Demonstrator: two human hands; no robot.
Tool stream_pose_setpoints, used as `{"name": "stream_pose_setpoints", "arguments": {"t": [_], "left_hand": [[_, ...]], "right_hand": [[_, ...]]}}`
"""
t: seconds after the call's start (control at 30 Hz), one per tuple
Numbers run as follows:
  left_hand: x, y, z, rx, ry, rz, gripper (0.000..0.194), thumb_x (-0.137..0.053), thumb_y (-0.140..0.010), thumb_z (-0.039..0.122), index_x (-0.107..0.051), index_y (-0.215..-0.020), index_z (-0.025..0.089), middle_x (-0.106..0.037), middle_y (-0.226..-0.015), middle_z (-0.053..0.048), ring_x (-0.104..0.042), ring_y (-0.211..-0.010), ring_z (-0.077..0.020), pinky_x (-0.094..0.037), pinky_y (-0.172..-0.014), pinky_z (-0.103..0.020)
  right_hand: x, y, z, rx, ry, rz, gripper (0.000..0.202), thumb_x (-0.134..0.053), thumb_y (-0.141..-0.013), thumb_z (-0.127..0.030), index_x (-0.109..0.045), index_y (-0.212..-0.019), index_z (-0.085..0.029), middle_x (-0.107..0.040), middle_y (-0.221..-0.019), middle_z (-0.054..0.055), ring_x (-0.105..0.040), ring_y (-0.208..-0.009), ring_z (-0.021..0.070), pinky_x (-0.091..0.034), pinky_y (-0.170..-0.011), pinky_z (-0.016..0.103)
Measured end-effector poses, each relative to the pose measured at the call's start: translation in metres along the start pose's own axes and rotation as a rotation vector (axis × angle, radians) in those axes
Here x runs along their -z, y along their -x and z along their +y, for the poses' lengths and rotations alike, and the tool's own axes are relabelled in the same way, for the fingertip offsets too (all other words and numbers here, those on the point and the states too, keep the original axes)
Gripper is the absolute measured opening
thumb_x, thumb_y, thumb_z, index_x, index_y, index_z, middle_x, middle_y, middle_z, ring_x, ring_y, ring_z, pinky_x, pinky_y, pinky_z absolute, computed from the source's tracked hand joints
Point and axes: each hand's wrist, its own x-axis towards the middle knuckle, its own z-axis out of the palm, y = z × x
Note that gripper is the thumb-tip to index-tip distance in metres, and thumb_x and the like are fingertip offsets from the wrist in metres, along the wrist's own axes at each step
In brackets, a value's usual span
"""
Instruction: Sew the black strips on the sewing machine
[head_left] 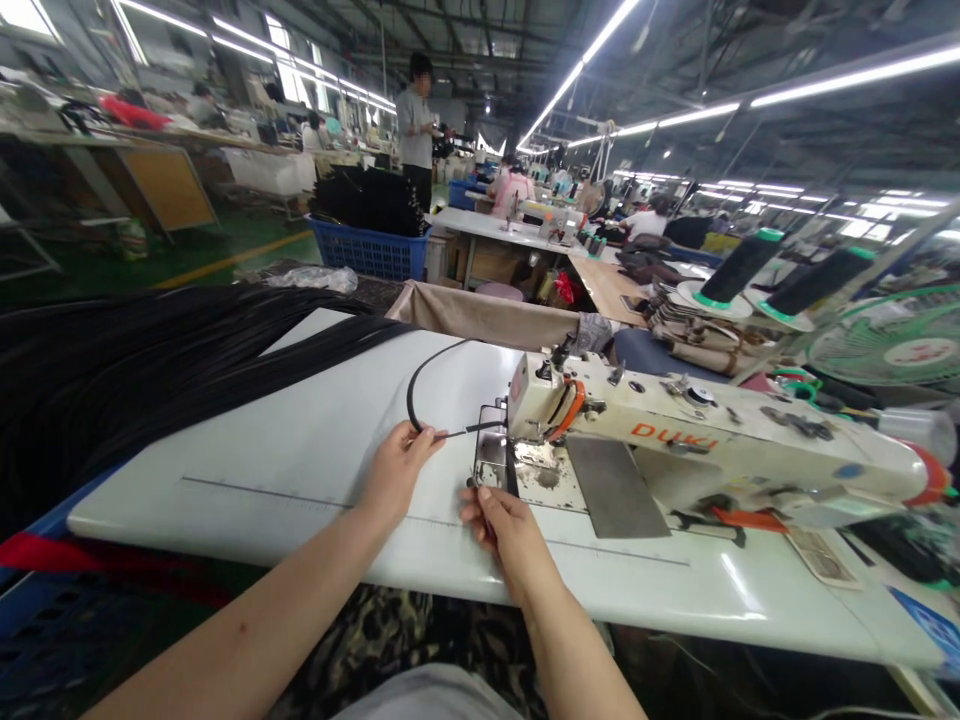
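Note:
My left hand (396,468) is closed in a pinch on a narrow black strip (412,400), left of the needle area. From my fingers the strip curves up and back over the white table, and a short length points toward the sewing machine (637,425). In front of the machine's metal plate (491,450), my right hand (510,525) has its fingers curled together. Something small and dark shows at its fingertips, too hidden to name. Another dark strip (512,470) lies across the plate near the needle.
A large bundle of black strips (150,370) covers the left of the white table (300,470). Behind stands a blue basket (367,248) of black pieces. Thread cones (742,270) and a green fan (900,345) are at right. A person (415,125) stands farther back.

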Motion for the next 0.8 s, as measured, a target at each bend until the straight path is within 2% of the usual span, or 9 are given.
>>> {"name": "stream_pose_setpoints", "arguments": {"t": [0.2,0.47,0.57,0.7,0.8], "left_hand": [[0.021,0.028,0.001,-0.018,-0.007,0.014,0.036,-0.077,-0.084,0.048,-0.062,-0.097,0.018,-0.074,-0.101,-0.006,-0.071,-0.113,-0.0242,-0.053,-0.111,-0.043],[0.036,0.051,0.011,-0.006,-0.094,0.031,0.035,-0.074,-0.086,0.052,-0.063,-0.097,0.021,-0.076,-0.108,-0.007,-0.07,-0.117,-0.0242,-0.052,-0.112,-0.041],[0.04,0.055,0.013,-0.017,-0.109,0.028,0.035,-0.074,-0.085,0.053,-0.063,-0.097,0.022,-0.076,-0.109,-0.007,-0.071,-0.116,-0.0251,-0.052,-0.111,-0.041],[0.051,0.055,0.015,-0.025,-0.167,0.039,0.038,-0.074,-0.084,0.056,-0.064,-0.1,0.022,-0.077,-0.106,-0.008,-0.071,-0.113,-0.0256,-0.055,-0.105,-0.04],[0.065,0.052,0.022,-0.001,-0.278,0.035,0.042,-0.073,-0.083,0.06,-0.064,-0.099,0.022,-0.077,-0.106,-0.009,-0.072,-0.111,-0.0264,-0.056,-0.101,-0.038]], "right_hand": [[-0.013,-0.012,-0.015,-0.02,-0.02,-0.066,0.058,-0.076,-0.076,-0.064,-0.073,-0.094,-0.009,-0.066,-0.074,0.006,-0.041,-0.052,0.0069,-0.017,-0.045,0.021],[-0.025,-0.028,-0.023,-0.061,-0.034,-0.196,0.057,-0.079,-0.07,-0.065,-0.07,-0.087,-0.012,-0.048,-0.065,-0.003,-0.028,-0.049,0.0047,-0.01,-0.045,0.021],[-0.026,-0.029,-0.024,-0.045,0.007,-0.222,0.058,-0.075,-0.071,-0.068,-0.067,-0.086,-0.013,-0.042,-0.063,-0.006,-0.022,-0.049,0.0046,-0.01,-0.046,0.022],[-0.022,-0.023,-0.024,0.032,0.139,-0.188,0.053,-0.067,-0.079,-0.069,-0.063,-0.088,-0.017,-0.045,-0.065,-0.005,-0.03,-0.051,0.0078,-0.02,-0.048,0.022],[-0.012,-0.01,-0.022,0.141,0.286,-0.079,0.041,-0.073,-0.08,-0.056,-0.053,-0.072,-0.021,-0.042,-0.064,-0.005,-0.039,-0.061,0.0121,-0.032,-0.057,0.024]]}}
